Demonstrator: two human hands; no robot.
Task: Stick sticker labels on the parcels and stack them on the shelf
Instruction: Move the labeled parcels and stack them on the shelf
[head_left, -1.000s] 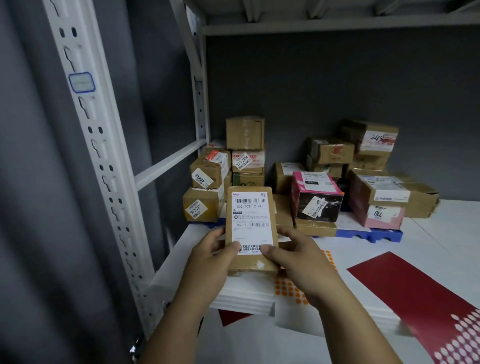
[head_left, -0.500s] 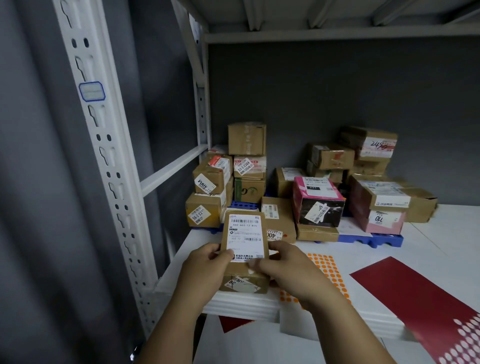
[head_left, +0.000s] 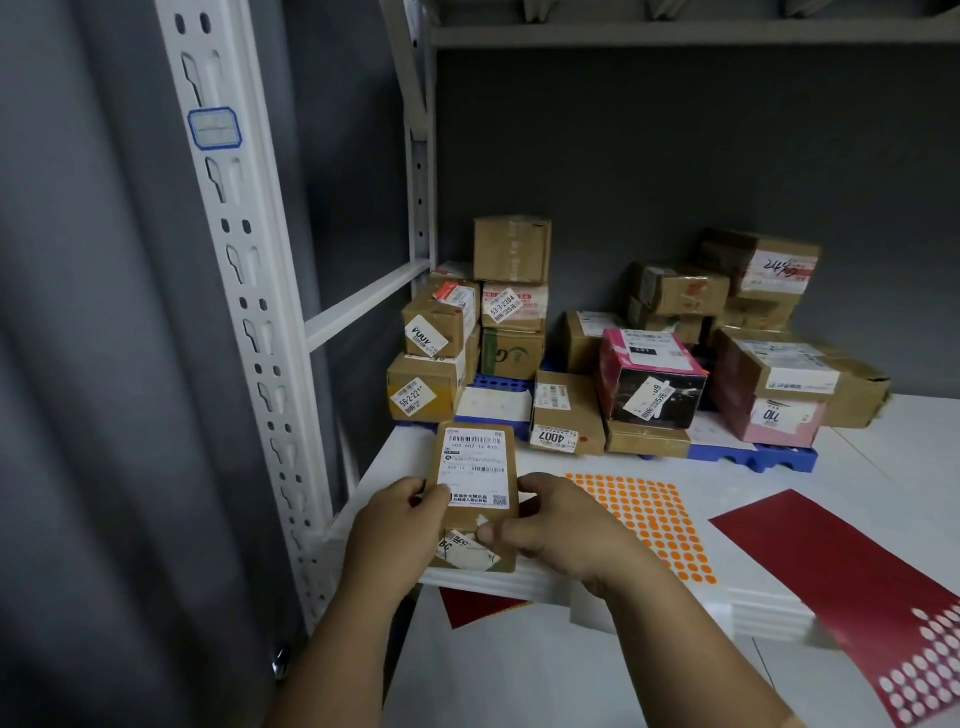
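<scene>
i see the small brown parcel standing at the front edge of the white shelf, its printed shipping label facing up, with the left hand curled round its left side and the right hand gripping its right side, thumb pressed on a crumpled sticker low on the front face (its print is too blurred to read). to the right lie an orange dot sheet and a red sheet, and further back a stack of parcels sits on a blue pallet.
</scene>
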